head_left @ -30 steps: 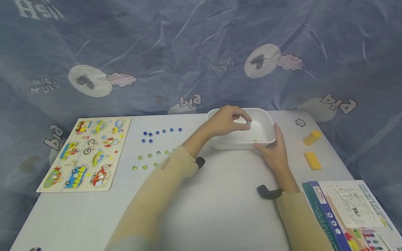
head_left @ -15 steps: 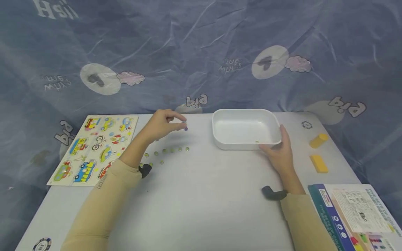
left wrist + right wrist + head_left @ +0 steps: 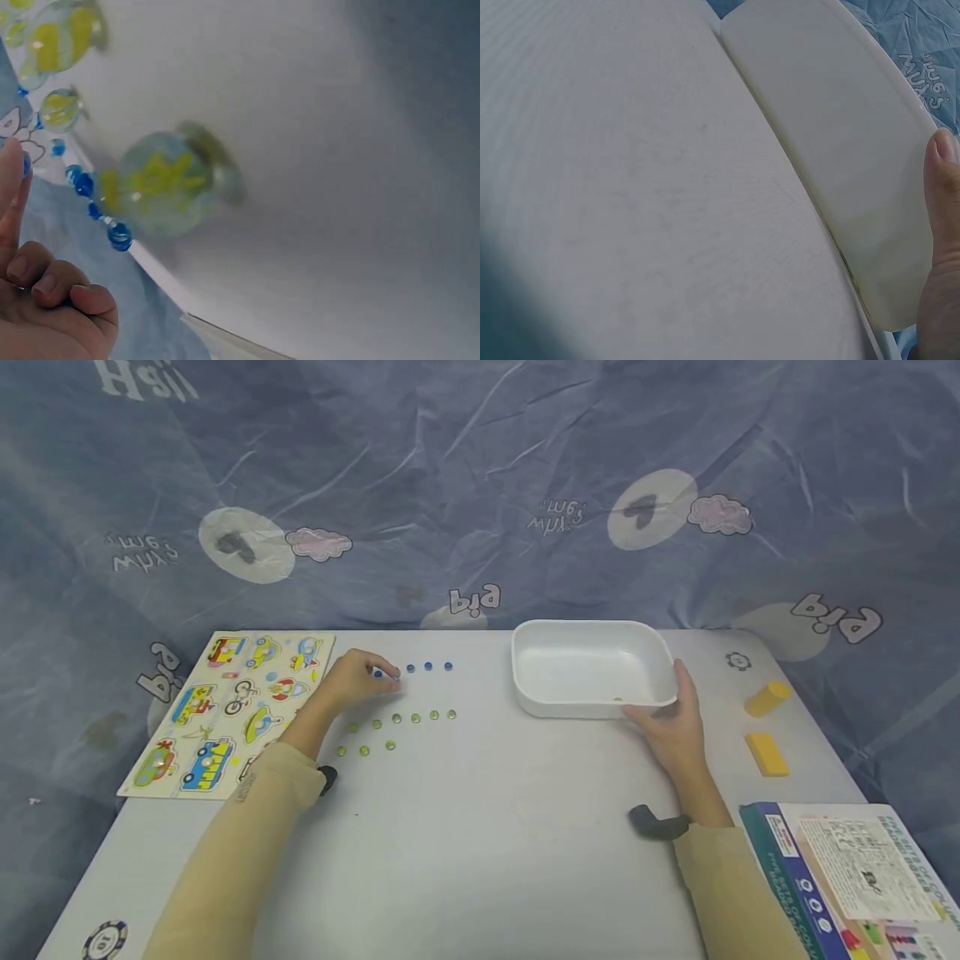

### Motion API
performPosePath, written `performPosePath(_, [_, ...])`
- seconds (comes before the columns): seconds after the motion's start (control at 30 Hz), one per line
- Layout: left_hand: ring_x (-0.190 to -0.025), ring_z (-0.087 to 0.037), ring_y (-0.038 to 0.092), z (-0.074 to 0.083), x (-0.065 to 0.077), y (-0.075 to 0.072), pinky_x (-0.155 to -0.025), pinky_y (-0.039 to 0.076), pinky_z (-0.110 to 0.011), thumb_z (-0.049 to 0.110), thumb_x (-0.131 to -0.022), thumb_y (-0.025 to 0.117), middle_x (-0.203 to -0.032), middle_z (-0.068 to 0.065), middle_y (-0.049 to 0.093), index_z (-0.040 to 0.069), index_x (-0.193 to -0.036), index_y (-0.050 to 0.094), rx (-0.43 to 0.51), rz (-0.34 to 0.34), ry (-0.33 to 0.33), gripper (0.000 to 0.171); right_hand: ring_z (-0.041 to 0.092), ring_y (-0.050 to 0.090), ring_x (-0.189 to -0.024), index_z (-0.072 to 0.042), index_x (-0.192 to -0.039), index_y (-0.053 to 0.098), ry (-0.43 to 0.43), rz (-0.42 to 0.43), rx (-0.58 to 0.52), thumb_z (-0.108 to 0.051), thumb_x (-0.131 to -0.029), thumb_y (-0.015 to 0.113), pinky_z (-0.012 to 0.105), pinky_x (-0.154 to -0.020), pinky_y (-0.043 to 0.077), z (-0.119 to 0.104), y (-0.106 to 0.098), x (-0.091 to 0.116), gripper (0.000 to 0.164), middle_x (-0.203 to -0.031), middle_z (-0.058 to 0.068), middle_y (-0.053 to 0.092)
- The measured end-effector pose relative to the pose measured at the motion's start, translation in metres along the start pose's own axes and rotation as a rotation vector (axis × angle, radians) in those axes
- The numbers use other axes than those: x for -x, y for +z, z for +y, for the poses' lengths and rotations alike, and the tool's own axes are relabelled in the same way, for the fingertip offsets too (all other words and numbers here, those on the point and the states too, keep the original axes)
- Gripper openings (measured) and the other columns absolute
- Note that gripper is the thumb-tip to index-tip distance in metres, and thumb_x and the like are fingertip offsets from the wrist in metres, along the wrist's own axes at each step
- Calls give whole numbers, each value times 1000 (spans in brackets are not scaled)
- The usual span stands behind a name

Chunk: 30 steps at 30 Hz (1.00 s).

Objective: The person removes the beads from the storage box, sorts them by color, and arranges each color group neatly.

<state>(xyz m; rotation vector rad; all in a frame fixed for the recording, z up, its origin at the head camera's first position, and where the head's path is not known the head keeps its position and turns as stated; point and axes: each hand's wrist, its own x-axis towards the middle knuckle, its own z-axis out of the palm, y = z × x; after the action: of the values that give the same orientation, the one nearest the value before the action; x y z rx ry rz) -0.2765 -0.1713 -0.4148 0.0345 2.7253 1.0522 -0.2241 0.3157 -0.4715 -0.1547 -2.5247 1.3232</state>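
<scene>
Thumb and index finger of my left hand [image 3: 360,678] meet at a blue glass marble [image 3: 27,163], pinching it at the row of blue marbles [image 3: 428,666]. The left wrist view shows the other fingers curled in. Closer to me on the table lie glass marbles with yellow-green swirls [image 3: 397,718] in two rows; one such marble [image 3: 165,184] looms large in the left wrist view. My right hand [image 3: 671,731] grips the near right corner of a white tray [image 3: 558,710], thumb [image 3: 941,161] against its outer wall. A small yellow-green marble [image 3: 618,699] shows inside the tray.
A wooden picture puzzle board [image 3: 225,710] lies at the left. On the right are a yellow cylinder [image 3: 767,699], a yellow block [image 3: 767,754] and a printed box [image 3: 847,877]. Poker chips [image 3: 105,939] lie near the front left and back right. A blue-grey cloth [image 3: 420,485] hangs behind.
The left hand has gone from above the tray leftward to the blue marbles, ending partway along their row. The right hand keeps its grip on the tray. The whole head view has shifted slightly.
</scene>
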Motion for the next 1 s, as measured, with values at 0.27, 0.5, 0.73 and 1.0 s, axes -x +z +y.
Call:
performPosePath(0.27, [-129, -31, 46, -9, -8, 6, -109, 32, -50, 31, -78, 76, -133, -7, 57, 20, -101, 73, -13, -23, -11, 26, 21, 10, -148, -35, -151, 5, 7, -4, 20, -38, -73, 80, 45, -120, 7, -3, 1, 0, 108, -159, -5, 10])
performPosePath(0.5, [-113, -28, 51, -10, -9, 7, -101, 39, -48, 31, -77, 77, -128, -7, 59, 21, -101, 73, -33, -30, -44, 26, 20, 11, -148, -35, -151, 6, 3, -4, -2, -38, -73, 81, 46, -120, 8, -1, 0, 0, 108, -159, -6, 11])
performPosePath(0.73, [-124, -32, 49, -10, -11, 8, -106, 36, -50, 29, -78, 76, -133, -9, 57, 20, -103, 72, -77, -50, -32, 27, 21, 11, -148, -35, -151, 5, 10, -7, 0, -40, -73, 80, 45, -120, 8, 0, 0, 0, 108, -159, -6, 11])
performPosePath(1.0, [-129, -32, 46, -9, -12, 10, -110, 32, -50, 28, -78, 76, -134, -8, 57, 20, -104, 71, -87, -54, -24, 27, 19, 12, -147, -35, -151, 6, 2, 2, -3, -38, -73, 80, 44, -120, 8, 2, 1, -1, 108, -159, -6, 13])
